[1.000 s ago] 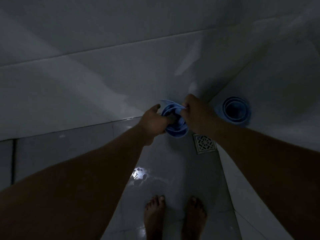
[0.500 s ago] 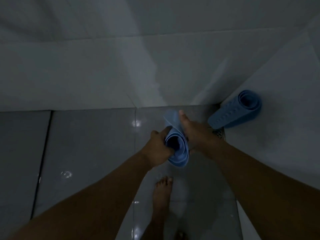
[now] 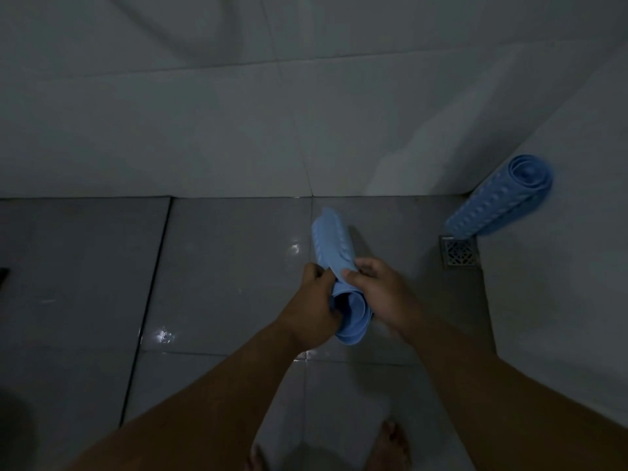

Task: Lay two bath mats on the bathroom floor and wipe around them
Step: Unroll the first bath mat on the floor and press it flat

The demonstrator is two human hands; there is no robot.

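You have the first rolled bath mat (image 3: 334,253) off the floor (image 3: 231,266) at about the centre of your view, its far end pointing toward 12 o'clock and the open coil end facing you. Your left hand (image 3: 314,309) is clenched around the near part of the roll, and your right hand (image 3: 380,294) pinches the loose outer flap between thumb and fingers. The second mat (image 3: 499,202) stands rolled at 2 o'clock, leaning into the wall corner just above the floor drain (image 3: 459,255).

My judgement is that you are starting to unroll. Keep the right grip on the free edge, bring that edge down to the tiles first, and let the left hand pay the coil out away from it rather than shaking it open. The tiles show wet glints, so press the mat flat as it goes down so that it does not slide or curl back. Choose a spot clear of the drain, and leave room beside it for the second mat.
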